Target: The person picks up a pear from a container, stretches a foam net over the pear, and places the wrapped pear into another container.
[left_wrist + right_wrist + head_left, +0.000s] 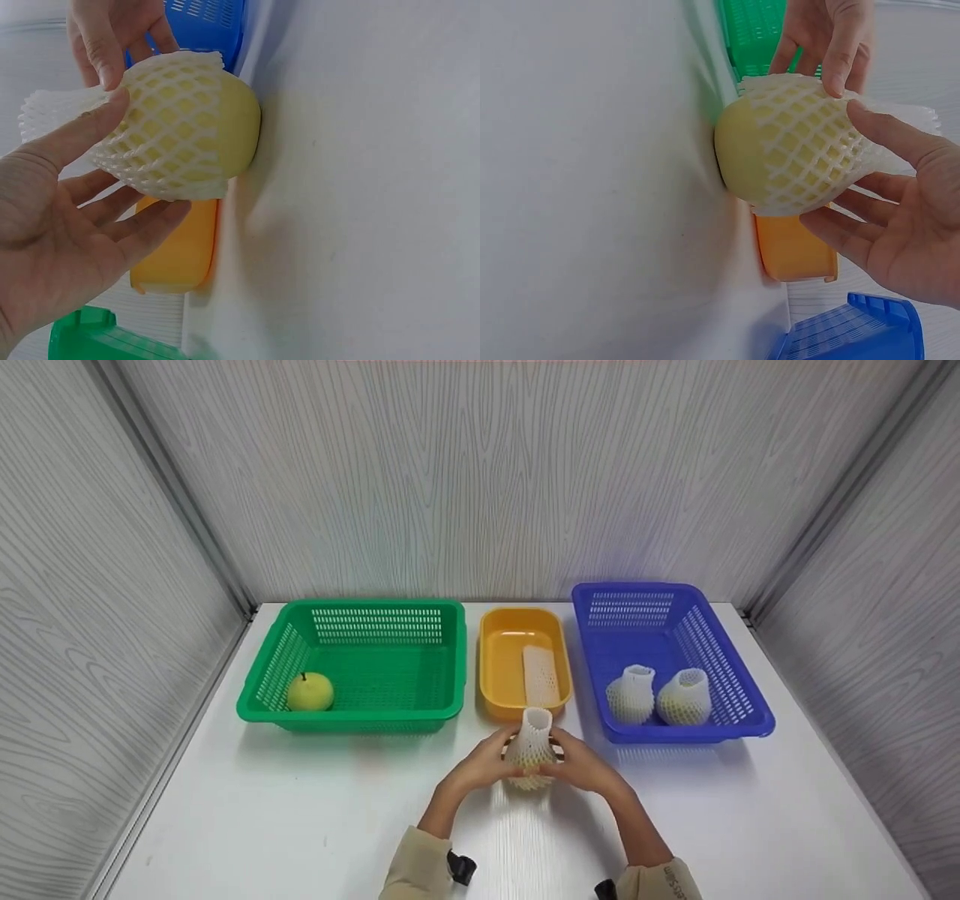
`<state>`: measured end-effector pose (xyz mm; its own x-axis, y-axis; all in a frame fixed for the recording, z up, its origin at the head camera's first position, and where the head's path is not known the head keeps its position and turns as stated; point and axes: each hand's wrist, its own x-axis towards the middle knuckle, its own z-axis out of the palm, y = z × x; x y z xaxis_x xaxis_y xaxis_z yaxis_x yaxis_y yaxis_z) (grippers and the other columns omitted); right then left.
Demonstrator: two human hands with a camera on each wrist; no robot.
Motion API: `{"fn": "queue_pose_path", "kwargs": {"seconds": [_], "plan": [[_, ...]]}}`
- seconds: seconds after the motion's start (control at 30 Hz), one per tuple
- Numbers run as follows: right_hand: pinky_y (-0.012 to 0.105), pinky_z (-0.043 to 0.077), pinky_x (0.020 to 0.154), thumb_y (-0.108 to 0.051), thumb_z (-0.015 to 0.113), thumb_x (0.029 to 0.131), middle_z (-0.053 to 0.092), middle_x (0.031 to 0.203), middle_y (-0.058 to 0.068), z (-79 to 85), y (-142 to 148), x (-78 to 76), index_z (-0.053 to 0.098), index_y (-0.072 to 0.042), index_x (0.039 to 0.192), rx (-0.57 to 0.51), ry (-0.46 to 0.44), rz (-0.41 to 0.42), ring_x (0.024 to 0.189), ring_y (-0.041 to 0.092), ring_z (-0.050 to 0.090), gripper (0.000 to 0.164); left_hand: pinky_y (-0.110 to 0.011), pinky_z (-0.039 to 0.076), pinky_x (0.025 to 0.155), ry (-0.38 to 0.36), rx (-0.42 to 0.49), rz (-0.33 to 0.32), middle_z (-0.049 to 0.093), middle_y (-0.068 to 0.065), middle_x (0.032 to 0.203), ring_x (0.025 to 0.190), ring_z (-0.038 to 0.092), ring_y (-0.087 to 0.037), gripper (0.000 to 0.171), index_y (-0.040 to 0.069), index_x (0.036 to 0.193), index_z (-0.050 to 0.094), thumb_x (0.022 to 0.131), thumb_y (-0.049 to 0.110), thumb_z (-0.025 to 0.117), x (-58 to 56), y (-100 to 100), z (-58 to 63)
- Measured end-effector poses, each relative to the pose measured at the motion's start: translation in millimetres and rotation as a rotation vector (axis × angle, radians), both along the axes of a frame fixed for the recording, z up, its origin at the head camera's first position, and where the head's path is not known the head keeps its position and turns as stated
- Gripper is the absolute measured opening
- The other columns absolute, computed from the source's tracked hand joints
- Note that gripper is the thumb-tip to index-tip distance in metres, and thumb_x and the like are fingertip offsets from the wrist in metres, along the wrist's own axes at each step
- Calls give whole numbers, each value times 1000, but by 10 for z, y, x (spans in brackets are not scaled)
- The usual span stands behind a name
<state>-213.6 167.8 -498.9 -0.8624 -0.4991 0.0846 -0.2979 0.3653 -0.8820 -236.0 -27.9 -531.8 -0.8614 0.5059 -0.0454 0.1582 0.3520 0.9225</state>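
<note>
Between both hands, in front of the yellow tray, stands a yellow pear (242, 124) in a white foam net (535, 731). The net covers its upper and middle parts and rises as a narrow, open neck; the pear's bottom shows bare at the white table. My left hand (484, 765) holds the net from the left, thumb on the near side and fingers around the far side. From the right, my right hand (586, 761) grips it the same way. In both wrist views the two thumbs nearly meet on the net.
A green basket (352, 715) at left contains a bare pear (310, 692). In the middle, the yellow tray (502, 660) holds a flat foam net (540, 676). The blue basket (630, 641) at right has two netted pears (631, 695) near its front wall. Wood-patterned panels enclose the table.
</note>
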Motion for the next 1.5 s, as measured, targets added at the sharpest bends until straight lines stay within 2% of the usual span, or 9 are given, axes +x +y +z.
{"fn": "queue_pose_path", "kwargs": {"seconds": [0.07,0.23,0.37,0.73,1.07,1.2,1.3,1.4,1.5], "plan": [[55,36,91,4,65,81,45,122,31,-14,-2,5,37,14,128,13,-13,-13,114,46,41,56,-44,34,97,-4,-5,-2,41,-8,136,122,39,-27,69,9,137,38,78,14,74,-7,2,-2],[51,40,89,-9,70,80,46,125,26,-233,60,-74,37,8,131,70,-42,-26,115,42,42,63,-42,34,97,-20,-33,-14,41,-8,136,122,40,-27,74,7,138,36,76,12,76,-12,-4,-22],[52,39,90,-11,71,78,44,127,26,-321,100,-114,35,7,133,63,-59,-8,116,44,41,68,-43,33,98,-31,-39,-22,40,-9,137,122,39,-28,78,7,139,34,74,7,76,-5,-14,-46],[50,38,90,-9,72,77,46,124,25,-378,122,-114,30,7,136,49,-112,-1,114,39,43,74,-42,35,97,-47,-12,-34,40,-15,135,121,41,-32,80,3,139,31,72,1,76,-1,-18,-114],[48,38,89,-8,74,73,48,120,22,-448,128,-132,30,7,134,33,-119,22,110,35,46,77,-46,31,98,9,-108,-26,45,-16,131,120,40,-30,81,1,137,34,71,13,79,-17,-18,-179],[48,38,89,-5,74,73,49,118,22,-373,106,-100,30,10,133,37,-136,19,108,35,46,75,-45,32,98,24,-136,-12,47,-18,129,118,43,-30,80,-2,135,36,70,14,80,-18,-13,-202],[48,37,89,-2,73,73,49,118,23,-377,103,-99,29,12,133,50,-156,9,106,34,46,76,-44,33,98,26,-145,-8,48,-19,127,117,44,-30,79,-3,134,37,70,14,80,-17,-10,-210],[46,37,88,-5,74,73,50,117,20,-477,131,-138,29,10,134,57,-171,2,105,31,47,78,-44,33,97,11,-140,-9,49,-17,126,116,45,-29,79,-3,133,37,70,14,80,-22,-6,-217],[43,38,88,-9,77,71,51,117,18,-487,138,-139,31,9,133,62,-158,2,104,29,48,79,-44,33,97,-9,-136,-9,50,-16,125,116,45,-29,81,-2,134,36,69,16,81,-28,-4,-216]]}}
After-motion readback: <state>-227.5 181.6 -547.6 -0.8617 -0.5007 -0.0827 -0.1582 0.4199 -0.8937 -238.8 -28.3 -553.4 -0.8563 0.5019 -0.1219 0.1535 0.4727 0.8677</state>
